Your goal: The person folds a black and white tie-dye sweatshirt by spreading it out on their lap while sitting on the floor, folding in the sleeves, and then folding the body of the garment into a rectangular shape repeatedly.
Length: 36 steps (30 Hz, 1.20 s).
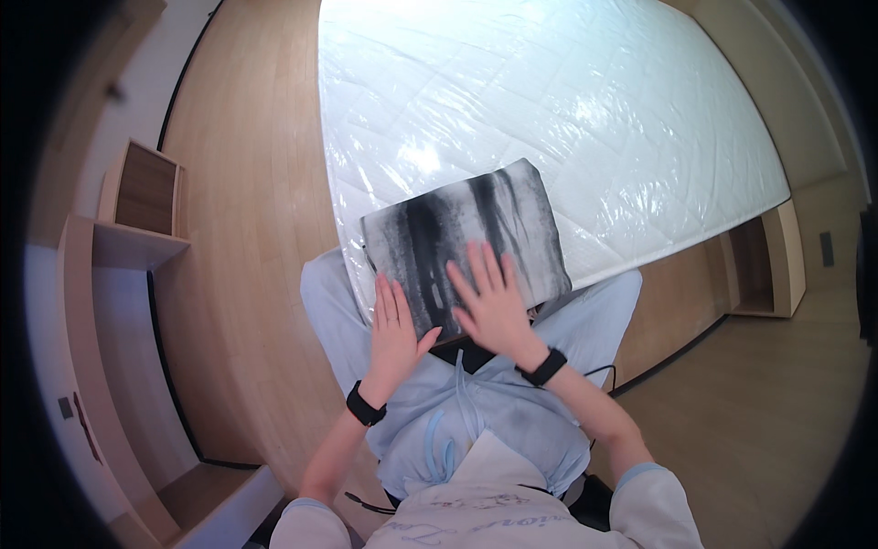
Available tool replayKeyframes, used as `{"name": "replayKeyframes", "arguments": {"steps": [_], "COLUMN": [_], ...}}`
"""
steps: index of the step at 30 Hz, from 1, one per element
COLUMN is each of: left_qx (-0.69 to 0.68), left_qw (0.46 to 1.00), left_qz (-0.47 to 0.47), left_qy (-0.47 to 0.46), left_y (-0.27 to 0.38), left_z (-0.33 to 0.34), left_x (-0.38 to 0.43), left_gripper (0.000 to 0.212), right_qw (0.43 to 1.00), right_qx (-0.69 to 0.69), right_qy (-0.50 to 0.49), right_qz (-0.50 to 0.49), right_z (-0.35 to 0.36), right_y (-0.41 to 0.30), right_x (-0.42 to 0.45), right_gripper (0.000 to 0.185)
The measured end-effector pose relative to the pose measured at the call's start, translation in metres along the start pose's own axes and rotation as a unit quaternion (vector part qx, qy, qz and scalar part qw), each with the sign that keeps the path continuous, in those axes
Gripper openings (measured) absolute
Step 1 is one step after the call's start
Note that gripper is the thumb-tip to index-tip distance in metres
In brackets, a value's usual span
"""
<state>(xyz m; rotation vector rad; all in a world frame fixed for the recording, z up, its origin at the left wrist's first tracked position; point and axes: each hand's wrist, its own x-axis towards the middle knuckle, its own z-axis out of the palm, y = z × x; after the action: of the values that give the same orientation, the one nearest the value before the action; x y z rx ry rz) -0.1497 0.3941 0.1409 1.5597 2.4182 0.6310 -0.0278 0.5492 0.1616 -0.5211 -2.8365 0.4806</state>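
A grey and black streaked fabric piece (453, 226), rectangular like a cushion cover, lies flat on the near corner of a plastic-wrapped mattress (549, 103). My left hand (396, 329) rests along its near left edge, fingers together and thumb out to the side. Over its lower middle, my right hand (490, 298) is spread palm down, slightly blurred. Whether the right palm presses on the fabric or hovers just above it is hard to tell. Neither hand grips anything. A short dark strip, perhaps a zipper end, shows at the left edge.
My knees in light blue trousers (336, 295) flank the mattress corner. On the left, a wooden cabinet (147, 189) and a desk-like unit (75, 288) stand along the wall. A bedside cabinet (765, 264) stands on the right. Wooden flooring (247, 171) runs beside the bed.
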Motion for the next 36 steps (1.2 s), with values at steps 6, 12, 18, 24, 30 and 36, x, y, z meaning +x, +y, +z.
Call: {"name": "replayKeyframes", "arguments": {"steps": [6, 12, 18, 24, 30, 36], "left_qx": [-0.287, -0.466, -0.446, -0.532, -0.588, -0.830], "left_qw": [0.950, 0.850, 0.868, 0.801, 0.723, 0.545], "left_qz": [-0.107, -0.232, -0.217, -0.274, -0.297, -0.113], "left_qy": [0.054, 0.082, 0.036, -0.015, -0.208, -0.039], "left_y": [0.010, -0.034, -0.044, -0.043, -0.038, -0.031], "left_z": [-0.006, -0.010, -0.017, -0.007, -0.015, -0.039], "left_x": [-0.006, -0.009, 0.001, 0.037, 0.043, 0.104], "left_gripper": [0.077, 0.045, 0.035, 0.032, 0.041, 0.047], "right_qw": [0.998, 0.942, 0.767, 0.872, 0.564, 0.660], "right_qx": [0.048, 0.194, 0.176, 0.020, 0.638, 0.664], "right_qy": [-0.010, 0.233, 0.482, 0.313, 0.258, 0.240], "right_qz": [-0.029, 0.142, 0.386, 0.376, 0.456, 0.257], "right_z": [0.007, -0.011, -0.095, -0.036, -0.035, -0.086], "right_y": [-0.029, 0.018, 0.153, 0.252, 0.252, 0.266], "right_x": [-0.017, 0.023, -0.012, -0.118, -0.100, -0.024], "right_gripper": [0.064, 0.013, 0.035, 0.035, 0.022, 0.020]}}
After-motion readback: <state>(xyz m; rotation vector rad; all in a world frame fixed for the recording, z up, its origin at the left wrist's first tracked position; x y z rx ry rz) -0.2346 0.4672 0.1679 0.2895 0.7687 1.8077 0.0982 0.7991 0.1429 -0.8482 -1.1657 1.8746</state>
